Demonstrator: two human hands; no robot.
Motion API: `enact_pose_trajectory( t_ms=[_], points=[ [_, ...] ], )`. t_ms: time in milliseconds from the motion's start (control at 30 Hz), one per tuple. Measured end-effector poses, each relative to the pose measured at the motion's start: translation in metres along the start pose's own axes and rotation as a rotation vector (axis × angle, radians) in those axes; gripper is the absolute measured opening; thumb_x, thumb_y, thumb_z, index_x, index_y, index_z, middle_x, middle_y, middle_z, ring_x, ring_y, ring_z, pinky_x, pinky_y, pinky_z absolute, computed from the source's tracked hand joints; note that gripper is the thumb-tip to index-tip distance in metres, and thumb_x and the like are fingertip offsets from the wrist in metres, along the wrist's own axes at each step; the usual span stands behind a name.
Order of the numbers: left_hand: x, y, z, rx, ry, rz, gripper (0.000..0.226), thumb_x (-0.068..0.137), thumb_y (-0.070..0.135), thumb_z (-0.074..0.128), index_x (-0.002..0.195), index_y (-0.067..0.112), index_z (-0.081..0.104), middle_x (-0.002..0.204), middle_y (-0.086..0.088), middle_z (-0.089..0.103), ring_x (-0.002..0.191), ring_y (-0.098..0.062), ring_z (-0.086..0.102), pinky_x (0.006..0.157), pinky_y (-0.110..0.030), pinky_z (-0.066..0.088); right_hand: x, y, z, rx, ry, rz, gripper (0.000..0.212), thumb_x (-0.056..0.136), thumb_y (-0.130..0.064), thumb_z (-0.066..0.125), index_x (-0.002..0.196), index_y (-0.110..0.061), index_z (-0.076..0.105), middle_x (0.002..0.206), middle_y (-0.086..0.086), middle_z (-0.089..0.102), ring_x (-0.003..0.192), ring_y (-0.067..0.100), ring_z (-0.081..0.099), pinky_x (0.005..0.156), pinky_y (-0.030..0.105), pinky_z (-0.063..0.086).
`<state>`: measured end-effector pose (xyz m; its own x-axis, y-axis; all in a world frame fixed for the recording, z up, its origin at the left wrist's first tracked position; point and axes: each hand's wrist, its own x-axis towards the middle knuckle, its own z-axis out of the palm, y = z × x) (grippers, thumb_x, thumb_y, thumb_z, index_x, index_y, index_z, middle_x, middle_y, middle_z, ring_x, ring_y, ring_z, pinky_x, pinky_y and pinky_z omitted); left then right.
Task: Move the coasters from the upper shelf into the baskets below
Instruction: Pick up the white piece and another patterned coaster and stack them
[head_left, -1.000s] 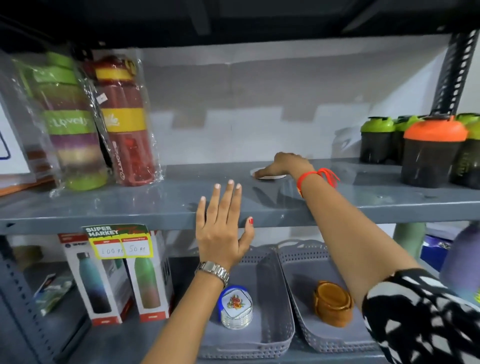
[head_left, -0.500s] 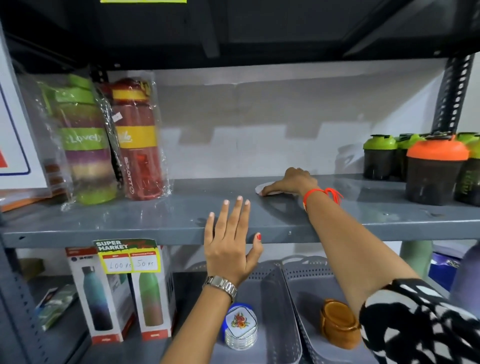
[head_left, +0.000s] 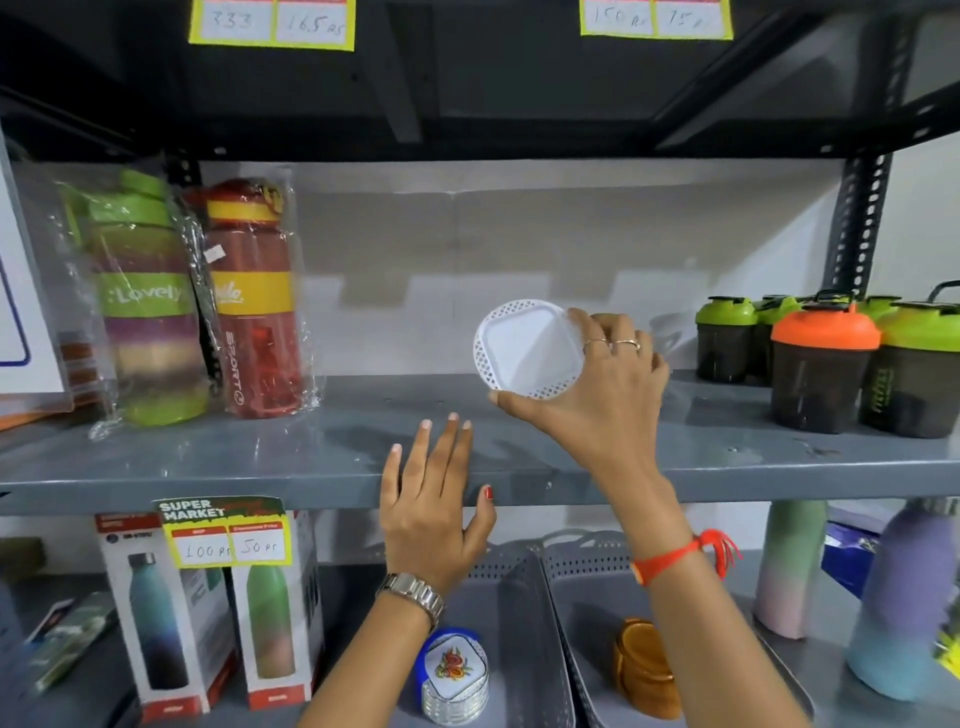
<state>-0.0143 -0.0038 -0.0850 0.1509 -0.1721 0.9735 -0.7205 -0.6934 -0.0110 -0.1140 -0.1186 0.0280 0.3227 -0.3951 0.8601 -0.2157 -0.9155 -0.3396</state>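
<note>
My right hand (head_left: 605, 395) holds a round white coaster (head_left: 524, 349) with a perforated rim, lifted and tilted above the grey upper shelf (head_left: 311, 457). My left hand (head_left: 434, 504) rests flat with fingers spread on the shelf's front edge, holding nothing. Below stand two grey baskets side by side. The left basket (head_left: 524, 597) holds a stack of coasters (head_left: 453, 675) with a blue rim and floral top. In the right basket (head_left: 582, 597) lies a stack of brown coasters (head_left: 641, 667), partly hidden by my right forearm.
Wrapped bottles (head_left: 249, 296) stand at the upper shelf's left, shaker bottles (head_left: 821, 358) with green and orange lids at its right. Boxed bottles (head_left: 208, 613) sit lower left, pastel bottles (head_left: 904, 597) lower right. A price tag (head_left: 228, 530) hangs on the shelf edge.
My right hand has picked the white coaster up off the upper shelf and drawn it toward me, tilted upright. My left hand stays on the shelf edge. The view has tipped upward.
</note>
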Motion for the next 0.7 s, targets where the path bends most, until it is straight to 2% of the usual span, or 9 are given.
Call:
enact_pose_trajectory(
  t_ms=[100,167,333,367,433,500,600,633,700],
  points=[
    [-0.001,-0.001,0.001,0.013,-0.002,0.005,0.054,0.085,0.037,0.039,0.134,0.015,0.042,0.138,-0.003,0.046,0.131,-0.020,0.035,0.113,-0.036,0.016,-0.017,-0.007,-0.013,0.058,0.213,-0.027,0.100,0.049,-0.081,0.058,0.124,-0.015,0.058,0.118,0.007,0.057,0.109,0.030,0.053,0.092,0.049,0.042],
    [-0.001,-0.002,0.001,0.035,-0.012,0.009,0.052,0.090,0.040,0.031,0.135,0.015,0.040,0.139,-0.002,0.044,0.131,-0.020,0.036,0.113,-0.037,0.017,-0.026,-0.011,-0.024,0.117,0.302,-0.042,0.099,0.052,-0.080,0.058,0.125,-0.013,0.058,0.119,0.010,0.057,0.109,0.030,0.052,0.092,0.050,0.042],
    [-0.001,-0.001,0.004,0.009,0.011,0.006,0.052,0.094,0.043,0.022,0.138,0.019,0.036,0.138,-0.003,0.047,0.132,-0.019,0.034,0.113,-0.037,0.017,-0.037,-0.021,-0.051,0.206,0.406,-0.095,0.096,0.058,-0.074,0.064,0.128,-0.009,0.056,0.119,0.013,0.055,0.112,0.023,0.042,0.092,0.056,0.042],
    [-0.002,-0.002,0.005,0.001,0.029,0.017,0.053,0.094,0.043,0.022,0.143,0.024,0.029,0.142,0.000,0.043,0.136,-0.017,0.030,0.114,-0.037,0.016,-0.039,-0.022,-0.054,0.215,0.424,-0.108,0.096,0.058,-0.074,0.065,0.128,-0.009,0.056,0.119,0.014,0.055,0.112,0.023,0.042,0.092,0.057,0.042],
    [-0.004,-0.004,0.007,-0.014,0.064,0.041,0.057,0.094,0.043,0.023,0.147,0.030,0.009,0.153,0.011,0.019,0.141,-0.012,0.018,0.115,-0.037,0.014,-0.041,-0.025,-0.059,0.227,0.455,-0.126,0.095,0.059,-0.073,0.066,0.128,-0.007,0.057,0.119,0.014,0.056,0.113,0.024,0.043,0.092,0.057,0.042],
    [-0.005,-0.004,0.008,-0.033,0.071,0.045,0.059,0.094,0.044,0.023,0.147,0.030,0.002,0.154,0.016,0.001,0.142,-0.010,0.013,0.116,-0.037,0.012,-0.043,-0.027,-0.060,0.240,0.458,-0.131,0.095,0.061,-0.074,0.065,0.128,-0.007,0.057,0.119,0.015,0.055,0.113,0.025,0.043,0.092,0.056,0.042],
    [-0.006,-0.004,0.010,-0.018,0.073,0.053,0.058,0.093,0.044,0.023,0.147,0.030,0.007,0.154,0.015,-0.001,0.142,-0.010,0.012,0.116,-0.037,0.010,-0.046,-0.029,-0.058,0.303,0.411,-0.100,0.095,0.062,-0.075,0.064,0.130,-0.010,0.055,0.121,0.008,0.052,0.113,0.020,0.044,0.094,0.054,0.042],
    [-0.006,-0.005,0.010,-0.002,0.070,0.052,0.056,0.093,0.044,0.023,0.147,0.029,0.014,0.155,0.015,0.000,0.142,-0.010,0.012,0.116,-0.037,0.010,-0.048,-0.030,-0.057,0.375,0.367,-0.073,0.095,0.058,-0.073,0.067,0.131,-0.014,0.055,0.121,0.001,0.049,0.115,0.015,0.043,0.097,0.048,0.042],
    [-0.005,-0.005,0.009,0.017,0.061,0.045,0.053,0.094,0.044,0.023,0.143,0.025,0.028,0.155,0.014,0.007,0.141,-0.012,0.016,0.116,-0.037,0.011,-0.050,-0.031,-0.057,0.663,0.197,0.074,0.093,0.050,-0.067,0.072,0.130,-0.024,0.054,0.121,-0.013,0.046,0.118,0.004,0.044,0.100,0.028,0.043]
  ],
)
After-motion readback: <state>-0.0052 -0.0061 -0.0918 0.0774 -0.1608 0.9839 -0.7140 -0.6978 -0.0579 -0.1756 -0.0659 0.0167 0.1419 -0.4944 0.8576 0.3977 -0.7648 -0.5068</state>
